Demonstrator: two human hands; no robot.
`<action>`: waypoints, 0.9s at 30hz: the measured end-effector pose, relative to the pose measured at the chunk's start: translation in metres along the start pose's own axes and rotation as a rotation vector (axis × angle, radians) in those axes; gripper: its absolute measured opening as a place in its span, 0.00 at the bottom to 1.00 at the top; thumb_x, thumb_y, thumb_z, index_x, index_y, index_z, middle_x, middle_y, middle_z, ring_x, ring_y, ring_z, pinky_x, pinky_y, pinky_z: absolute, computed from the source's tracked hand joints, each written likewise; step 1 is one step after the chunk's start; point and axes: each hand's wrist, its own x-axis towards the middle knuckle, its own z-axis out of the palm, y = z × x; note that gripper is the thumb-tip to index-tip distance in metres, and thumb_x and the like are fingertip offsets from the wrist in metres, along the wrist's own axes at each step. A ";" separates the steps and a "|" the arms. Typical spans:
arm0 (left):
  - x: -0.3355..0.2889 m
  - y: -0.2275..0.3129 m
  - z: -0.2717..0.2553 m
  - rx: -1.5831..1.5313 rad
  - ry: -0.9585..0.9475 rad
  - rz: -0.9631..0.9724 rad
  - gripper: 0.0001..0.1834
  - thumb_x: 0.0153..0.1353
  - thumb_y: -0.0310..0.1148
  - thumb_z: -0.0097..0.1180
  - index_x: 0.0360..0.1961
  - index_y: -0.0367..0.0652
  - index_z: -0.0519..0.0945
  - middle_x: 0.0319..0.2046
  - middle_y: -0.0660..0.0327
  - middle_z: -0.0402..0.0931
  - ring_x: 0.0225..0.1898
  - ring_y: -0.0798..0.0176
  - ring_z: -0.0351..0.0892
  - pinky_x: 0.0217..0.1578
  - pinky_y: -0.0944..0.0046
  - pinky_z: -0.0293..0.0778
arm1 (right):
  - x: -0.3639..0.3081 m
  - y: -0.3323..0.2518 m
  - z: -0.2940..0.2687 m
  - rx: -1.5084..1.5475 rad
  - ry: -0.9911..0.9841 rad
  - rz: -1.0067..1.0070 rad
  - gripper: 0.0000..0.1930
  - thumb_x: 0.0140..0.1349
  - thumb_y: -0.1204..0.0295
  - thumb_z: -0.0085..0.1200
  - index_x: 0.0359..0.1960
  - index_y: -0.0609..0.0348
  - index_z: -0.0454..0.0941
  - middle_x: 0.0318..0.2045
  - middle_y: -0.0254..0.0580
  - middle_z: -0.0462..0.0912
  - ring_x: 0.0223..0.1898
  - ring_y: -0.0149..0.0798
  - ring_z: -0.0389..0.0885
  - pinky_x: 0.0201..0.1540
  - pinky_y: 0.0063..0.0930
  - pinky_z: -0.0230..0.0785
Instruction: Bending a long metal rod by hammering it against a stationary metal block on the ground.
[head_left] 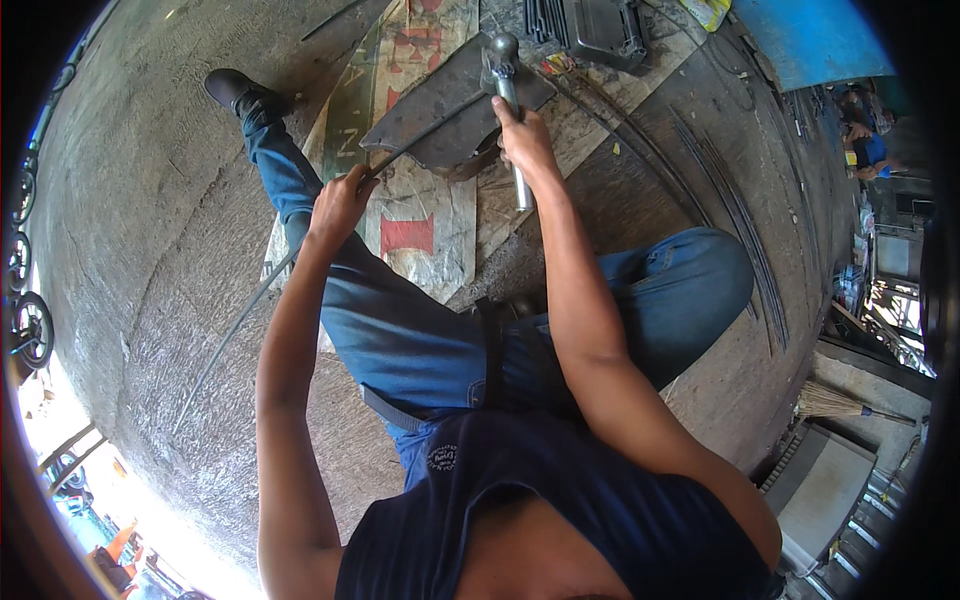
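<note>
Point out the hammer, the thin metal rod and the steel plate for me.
hammer (503, 52): head view, on its metal head, above the right hand (524, 140).
metal rod (240, 318): head view, on the long stretch below the left hand (340, 205).
steel plate (440, 105): head view, on its bare dark face.

Both arms reach forward, left hand (340, 205) and right hand (525, 140) each closed in a grip.

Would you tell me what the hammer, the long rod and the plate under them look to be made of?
Hammer: apparently all metal, shiny silvery handle. Rod: likely steel, thin, dark, slightly bowed. Plate: probably thick steel, dull grey-brown, matte.
</note>
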 end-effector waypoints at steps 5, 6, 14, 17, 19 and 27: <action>-0.001 0.016 -0.021 -0.015 -0.046 0.041 0.13 0.61 0.38 0.54 0.41 0.42 0.78 0.31 0.46 0.79 0.34 0.40 0.78 0.32 0.48 0.73 | 0.005 0.007 -0.003 -0.031 0.011 -0.039 0.28 0.62 0.46 0.49 0.26 0.66 0.76 0.17 0.48 0.77 0.21 0.46 0.79 0.27 0.39 0.69; -0.002 0.017 -0.027 0.018 -0.016 0.059 0.12 0.61 0.38 0.54 0.42 0.42 0.78 0.31 0.46 0.79 0.34 0.41 0.78 0.32 0.48 0.73 | 0.002 0.003 -0.003 -0.018 0.005 0.004 0.28 0.62 0.46 0.49 0.26 0.65 0.76 0.17 0.48 0.77 0.21 0.46 0.79 0.27 0.39 0.69; 0.015 0.040 -0.080 0.178 -0.078 0.186 0.11 0.60 0.34 0.54 0.42 0.41 0.79 0.30 0.47 0.78 0.32 0.41 0.78 0.32 0.49 0.73 | -0.009 -0.002 -0.017 0.286 -0.065 0.075 0.22 0.61 0.51 0.54 0.23 0.58 0.70 0.11 0.29 0.66 0.10 0.25 0.64 0.13 0.24 0.59; 0.029 0.035 -0.092 0.212 -0.098 0.292 0.11 0.60 0.33 0.54 0.42 0.40 0.78 0.29 0.47 0.78 0.31 0.41 0.78 0.32 0.48 0.73 | -0.004 -0.002 -0.019 0.297 -0.095 0.044 0.24 0.61 0.50 0.54 0.21 0.59 0.70 0.11 0.31 0.68 0.10 0.28 0.66 0.13 0.25 0.61; 0.037 0.032 -0.100 0.277 -0.146 0.318 0.11 0.59 0.33 0.55 0.41 0.39 0.78 0.29 0.47 0.78 0.32 0.41 0.78 0.33 0.49 0.73 | -0.002 -0.001 -0.022 0.203 -0.112 0.054 0.26 0.60 0.48 0.54 0.19 0.59 0.69 0.11 0.34 0.70 0.11 0.32 0.70 0.15 0.28 0.63; 0.081 0.042 -0.140 0.408 -0.134 0.366 0.11 0.59 0.36 0.55 0.40 0.43 0.81 0.31 0.47 0.80 0.34 0.44 0.80 0.35 0.52 0.74 | -0.001 -0.005 -0.032 0.261 -0.160 0.021 0.29 0.62 0.45 0.49 0.20 0.64 0.73 0.15 0.43 0.76 0.18 0.40 0.78 0.26 0.36 0.69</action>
